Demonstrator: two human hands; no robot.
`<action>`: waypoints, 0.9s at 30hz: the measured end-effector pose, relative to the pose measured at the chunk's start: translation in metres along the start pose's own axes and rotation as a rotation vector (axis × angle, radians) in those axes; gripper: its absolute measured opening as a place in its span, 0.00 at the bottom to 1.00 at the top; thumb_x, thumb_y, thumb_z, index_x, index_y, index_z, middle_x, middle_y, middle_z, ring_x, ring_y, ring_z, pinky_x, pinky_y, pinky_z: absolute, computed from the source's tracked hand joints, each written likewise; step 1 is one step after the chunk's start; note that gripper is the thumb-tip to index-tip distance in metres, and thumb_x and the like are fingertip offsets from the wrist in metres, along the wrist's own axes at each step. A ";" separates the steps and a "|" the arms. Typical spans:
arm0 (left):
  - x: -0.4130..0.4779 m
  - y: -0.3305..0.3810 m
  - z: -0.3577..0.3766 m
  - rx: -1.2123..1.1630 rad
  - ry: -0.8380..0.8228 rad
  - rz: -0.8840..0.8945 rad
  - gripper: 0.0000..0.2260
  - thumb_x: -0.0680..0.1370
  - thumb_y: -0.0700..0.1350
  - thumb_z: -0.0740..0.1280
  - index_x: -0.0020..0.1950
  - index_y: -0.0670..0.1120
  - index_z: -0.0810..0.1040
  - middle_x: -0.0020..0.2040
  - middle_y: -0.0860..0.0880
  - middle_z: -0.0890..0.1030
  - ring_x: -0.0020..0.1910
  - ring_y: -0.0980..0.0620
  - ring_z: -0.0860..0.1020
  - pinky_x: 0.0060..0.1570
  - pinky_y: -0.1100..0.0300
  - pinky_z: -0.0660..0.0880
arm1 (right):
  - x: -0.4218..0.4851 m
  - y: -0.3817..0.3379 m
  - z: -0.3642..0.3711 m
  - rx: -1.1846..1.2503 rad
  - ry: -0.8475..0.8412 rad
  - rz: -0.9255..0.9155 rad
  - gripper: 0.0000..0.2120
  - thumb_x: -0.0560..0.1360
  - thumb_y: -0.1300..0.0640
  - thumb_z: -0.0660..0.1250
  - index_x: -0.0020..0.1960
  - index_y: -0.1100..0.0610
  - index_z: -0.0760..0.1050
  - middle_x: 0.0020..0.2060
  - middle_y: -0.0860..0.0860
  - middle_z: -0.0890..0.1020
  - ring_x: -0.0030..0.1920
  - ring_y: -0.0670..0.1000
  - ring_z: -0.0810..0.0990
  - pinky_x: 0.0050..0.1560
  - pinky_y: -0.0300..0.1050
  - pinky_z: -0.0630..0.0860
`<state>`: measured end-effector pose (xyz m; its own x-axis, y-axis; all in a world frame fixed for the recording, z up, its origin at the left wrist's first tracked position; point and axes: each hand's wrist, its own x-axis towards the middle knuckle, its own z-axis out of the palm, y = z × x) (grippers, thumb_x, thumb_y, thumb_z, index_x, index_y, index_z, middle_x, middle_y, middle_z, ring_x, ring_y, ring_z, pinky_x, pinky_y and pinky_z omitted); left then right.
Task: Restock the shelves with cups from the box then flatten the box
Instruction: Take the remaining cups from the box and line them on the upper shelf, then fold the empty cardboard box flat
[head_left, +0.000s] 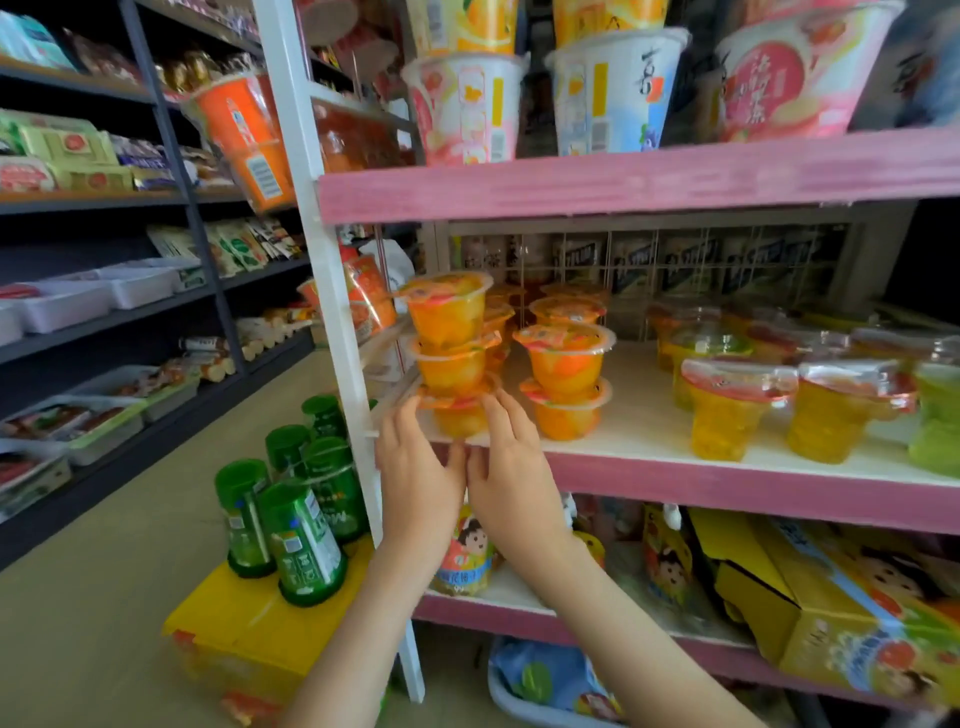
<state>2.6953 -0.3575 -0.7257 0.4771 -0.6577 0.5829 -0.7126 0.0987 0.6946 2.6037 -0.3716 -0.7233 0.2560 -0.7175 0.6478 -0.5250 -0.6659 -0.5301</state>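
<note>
Fingers (409, 423) of the left hand (418, 478) and of the right hand (511, 483) stand nearly straight and slightly spread. They lie against either side of the bottom cup (460, 418), with neither hand curled round it. The thumbs meet just below, at the pink front edge of the shelf (727, 483).

On my feed that cup is clear plastic, filled with orange-yellow jelly and fruit pieces and sealed with a printed red-and-orange film lid. It carries two more of the same kind, so the stack (451, 343) is three high, its top cup sitting slightly left of the bottom one. The stack stands at the front left corner of the middle shelf, right beside the white upright (332, 291).

Just to its right I see a second stack (566, 374), two cups high and apart from the first. Further right stand taller footed cups (727, 410) of yellow and green jelly. On the floor at the left, a yellow carton (244, 634) bears green bottles (301, 540).
</note>
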 end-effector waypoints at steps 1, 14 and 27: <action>-0.011 -0.002 0.002 0.013 0.011 0.032 0.23 0.76 0.42 0.67 0.69 0.44 0.66 0.67 0.46 0.68 0.68 0.48 0.66 0.64 0.60 0.63 | -0.006 0.002 -0.003 -0.008 0.018 -0.042 0.23 0.78 0.63 0.61 0.72 0.63 0.63 0.71 0.57 0.65 0.71 0.53 0.64 0.64 0.33 0.59; -0.114 -0.072 0.043 0.267 -0.332 -0.001 0.13 0.75 0.35 0.61 0.59 0.37 0.73 0.55 0.38 0.76 0.57 0.40 0.73 0.54 0.52 0.68 | -0.116 0.067 0.039 -0.041 -0.238 -0.135 0.19 0.69 0.67 0.55 0.55 0.69 0.76 0.52 0.64 0.79 0.50 0.63 0.79 0.54 0.48 0.72; -0.166 -0.104 0.001 0.552 -0.673 -0.433 0.18 0.74 0.42 0.67 0.62 0.38 0.73 0.57 0.38 0.76 0.56 0.38 0.74 0.52 0.49 0.71 | -0.157 0.066 0.065 0.091 -0.925 0.063 0.25 0.71 0.69 0.61 0.68 0.65 0.67 0.64 0.62 0.71 0.65 0.62 0.69 0.65 0.55 0.67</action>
<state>2.6902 -0.2595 -0.8953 0.4835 -0.8608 -0.1586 -0.7673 -0.5040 0.3965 2.5815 -0.3159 -0.8956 0.7946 -0.6045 -0.0566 -0.5043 -0.6052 -0.6159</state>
